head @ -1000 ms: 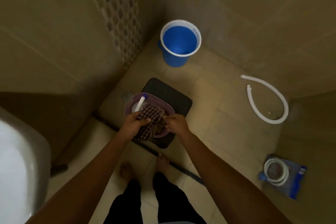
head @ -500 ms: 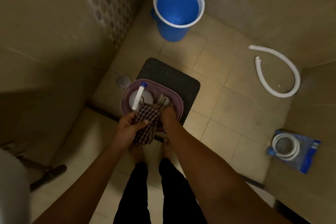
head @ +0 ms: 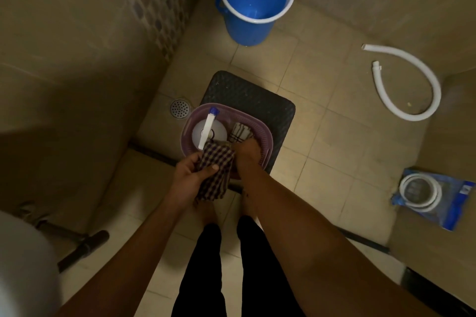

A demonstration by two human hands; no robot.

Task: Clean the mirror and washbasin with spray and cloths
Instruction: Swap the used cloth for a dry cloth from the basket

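A purple basket point(head: 265, 136) stands on a dark mat point(head: 257, 100) on the floor. In it are a white spray bottle point(head: 208, 128) with a blue nozzle and a light checked cloth point(head: 240, 132). My left hand point(head: 190, 175) grips a dark checked cloth point(head: 215, 175) just in front of the basket, thumb over the fabric. My right hand point(head: 244, 154) reaches down into the basket beside the dark cloth; its fingers are hidden, so its grip is unclear.
A blue bucket point(head: 253, 0) stands in the far corner. A white hose point(head: 409, 85) curls on the floor at right, with a packaged coiled hose point(head: 427, 195) nearer. A floor drain point(head: 180, 108) lies left of the basket. A white fixture's edge point(head: 23, 265) fills the lower left.
The view has tilted down and closer to the basket. My right hand let go of the dark cloth and dipped into the basket; my left hand keeps the cloth.
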